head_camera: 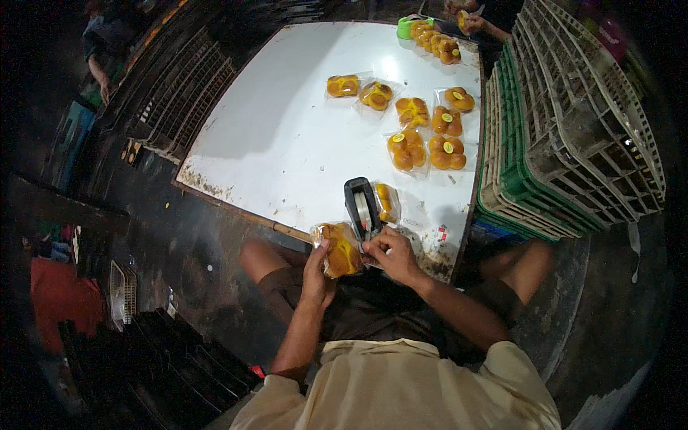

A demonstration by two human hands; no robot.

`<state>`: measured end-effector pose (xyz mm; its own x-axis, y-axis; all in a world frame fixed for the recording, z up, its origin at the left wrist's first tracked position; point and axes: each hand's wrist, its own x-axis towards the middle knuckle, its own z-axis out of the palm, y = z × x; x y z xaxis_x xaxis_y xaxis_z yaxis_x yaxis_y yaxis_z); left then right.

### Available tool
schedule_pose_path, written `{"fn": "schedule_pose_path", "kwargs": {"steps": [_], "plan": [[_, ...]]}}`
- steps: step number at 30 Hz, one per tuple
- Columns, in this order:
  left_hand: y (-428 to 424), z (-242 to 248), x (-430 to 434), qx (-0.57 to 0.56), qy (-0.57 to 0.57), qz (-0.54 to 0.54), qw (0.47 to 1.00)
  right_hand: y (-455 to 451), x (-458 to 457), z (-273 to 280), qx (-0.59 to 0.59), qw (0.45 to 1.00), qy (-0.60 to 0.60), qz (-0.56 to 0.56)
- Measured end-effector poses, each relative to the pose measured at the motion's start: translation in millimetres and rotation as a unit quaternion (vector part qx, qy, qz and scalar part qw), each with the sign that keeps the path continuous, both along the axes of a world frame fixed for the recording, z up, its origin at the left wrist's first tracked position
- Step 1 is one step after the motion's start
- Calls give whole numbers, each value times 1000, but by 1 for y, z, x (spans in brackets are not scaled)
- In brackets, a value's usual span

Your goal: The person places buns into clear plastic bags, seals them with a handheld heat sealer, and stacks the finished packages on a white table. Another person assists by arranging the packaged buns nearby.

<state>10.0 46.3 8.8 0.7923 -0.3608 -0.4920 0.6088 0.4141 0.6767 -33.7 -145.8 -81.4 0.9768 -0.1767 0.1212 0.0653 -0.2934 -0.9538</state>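
Note:
My left hand (318, 269) holds a bread bun in a clear plastic bag (339, 250) at the table's near edge. Beside it, my right hand (391, 255) has its fingertips together near the bag's edge and the front of a black tape dispenser (359, 201); whether they pinch the tape or the bag is too small to tell. The dispenser bears a roll of pale tape. Just right of it lies another wrapped bun (386, 201). Further up the white table (269, 118) lie several bagged buns (407, 149), some with round yellow stickers.
Stacked plastic crates (537, 145) stand along the table's right side. At the far right corner are a green tape dispenser (407, 27), a row of buns (435, 43) and a co-worker's hands (470, 22). Dark crates (185, 97) stand left of the table; another person (99, 64) is beyond.

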Motion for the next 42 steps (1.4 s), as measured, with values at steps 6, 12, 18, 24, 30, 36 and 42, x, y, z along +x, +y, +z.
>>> {"fn": "schedule_pose_path", "kwargs": {"steps": [6, 12, 18, 24, 30, 36, 42], "plan": [[-8, 12, 12, 100, -89, -140, 981, -44, -6, 20, -223, 959, 150, 91], [-28, 19, 13, 248, -196, -235, 919, -56, 2, 78, -297, 923, 154, 190], [-43, 18, 7, 309, -276, -289, 863, -59, -7, 141, 142, 956, 90, 240], [-45, 16, 4, 116, -41, -319, 940, -82, 15, 104, -125, 951, 251, 132], [-56, -2, 27, 35, 92, -235, 967, -78, 2, 64, -15, 989, 0, 146], [-90, -28, 119, 218, -231, -81, 945, -84, 28, 26, -53, 979, -43, -194], [-229, -94, 241, 550, -322, -332, 695, -80, 37, -25, -188, 976, 3, -110]]}}
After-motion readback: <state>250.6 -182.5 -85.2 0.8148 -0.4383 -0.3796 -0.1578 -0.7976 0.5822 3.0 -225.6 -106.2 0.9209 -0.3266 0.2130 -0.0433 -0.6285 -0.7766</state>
